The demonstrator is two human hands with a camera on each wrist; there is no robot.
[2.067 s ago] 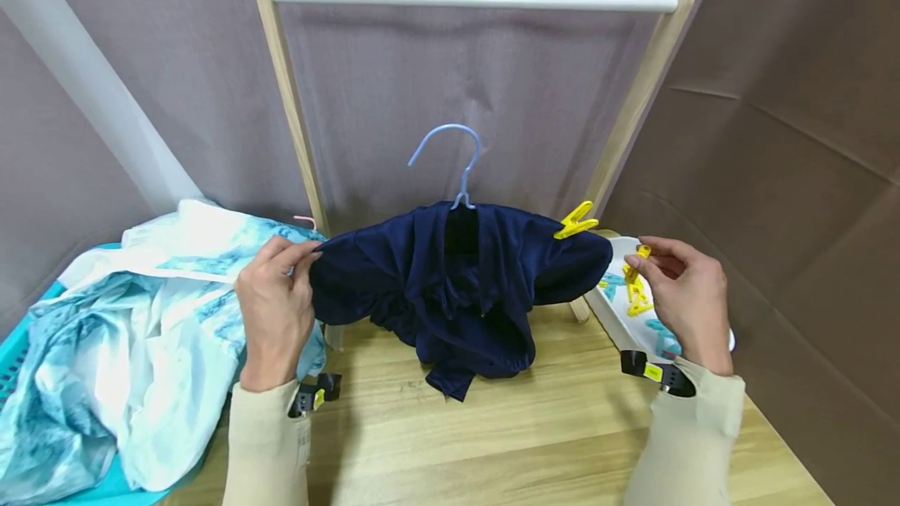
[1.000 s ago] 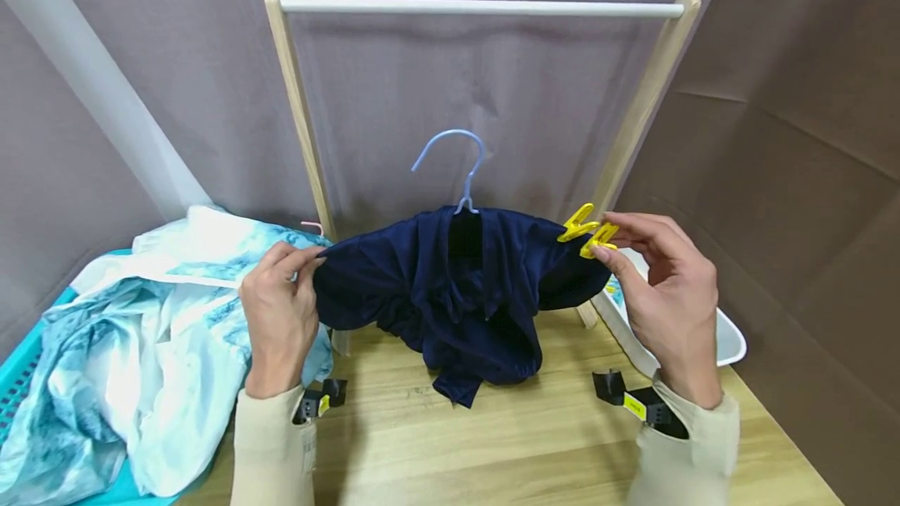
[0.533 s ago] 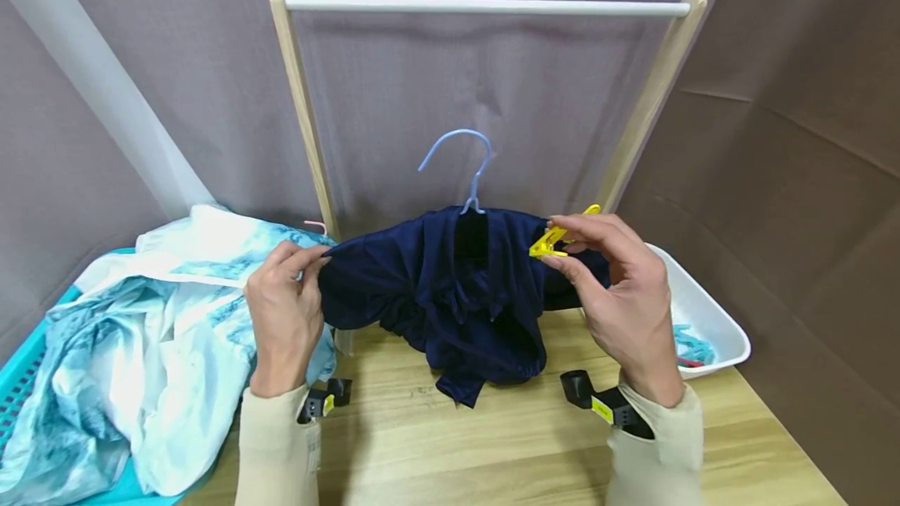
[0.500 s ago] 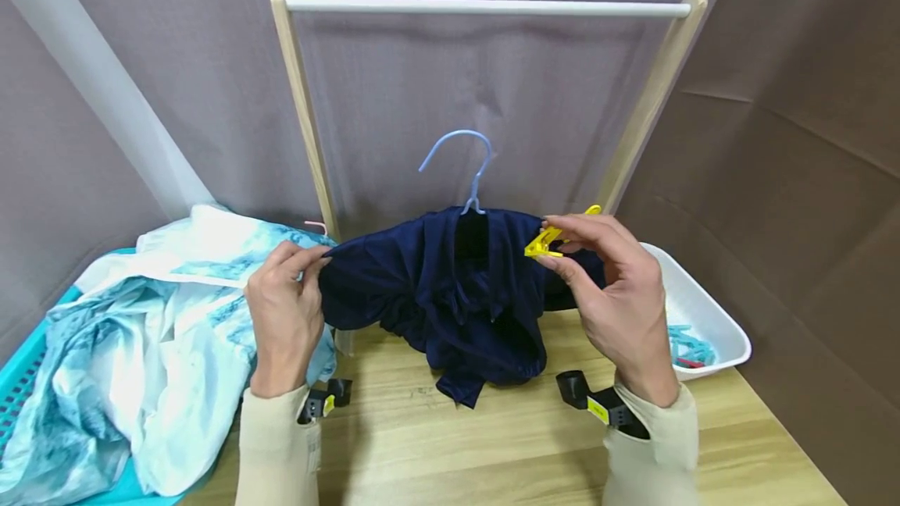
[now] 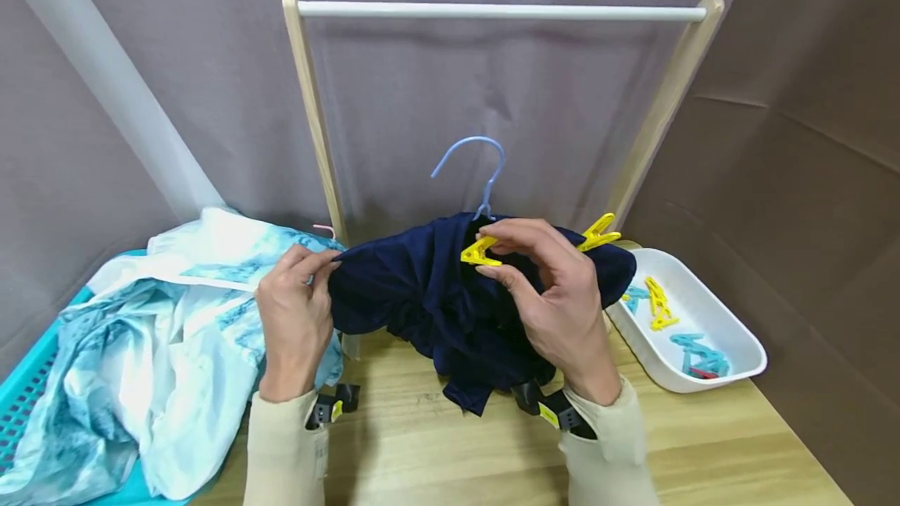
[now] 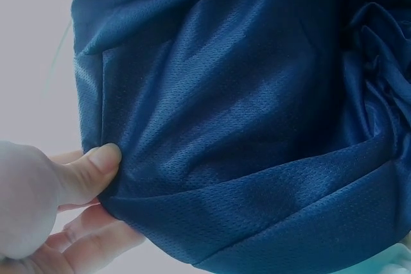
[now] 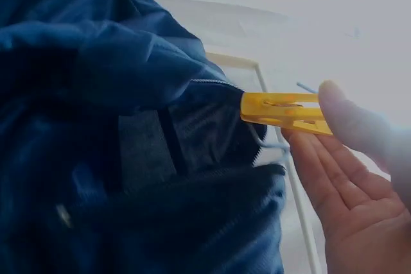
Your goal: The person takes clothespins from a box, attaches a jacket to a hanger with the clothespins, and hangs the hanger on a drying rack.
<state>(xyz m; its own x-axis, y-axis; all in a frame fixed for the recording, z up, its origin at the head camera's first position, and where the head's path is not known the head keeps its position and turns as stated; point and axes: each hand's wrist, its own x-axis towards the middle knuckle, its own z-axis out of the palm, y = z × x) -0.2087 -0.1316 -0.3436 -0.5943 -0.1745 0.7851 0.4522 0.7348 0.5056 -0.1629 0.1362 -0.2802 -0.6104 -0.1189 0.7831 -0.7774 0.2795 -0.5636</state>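
A navy zip jacket (image 5: 383, 287) is on a light blue hanger (image 5: 501, 158), whose hook rises above the collar. My left hand (image 5: 294, 322) pinches the edge of its left sleeve; the left wrist view shows thumb and fingers gripping the cloth (image 6: 192, 113). Between thumb and fingertips, my right hand (image 5: 562, 311) holds a yellow clothespin (image 5: 480, 251) in front of the collar opening. In the right wrist view, that clothespin (image 7: 282, 110) is near the jacket's zipper edge. Another yellow clothespin (image 5: 599, 233) is clipped on the right shoulder.
A wooden rack with a white bar (image 5: 492, 12) stands behind. At the right, a white tray (image 5: 745, 342) holds yellow, blue and red clothespins. A turquoise basket (image 5: 28, 393) at the left carries a blue-white tie-dyed cloth (image 5: 190, 334). Wooden table (image 5: 436, 459) lies beneath.
My right hand has carried the yellow clothespin from the tray leftward, past the jacket's right shoulder, to the collar. The left hand keeps its pinch on the sleeve.
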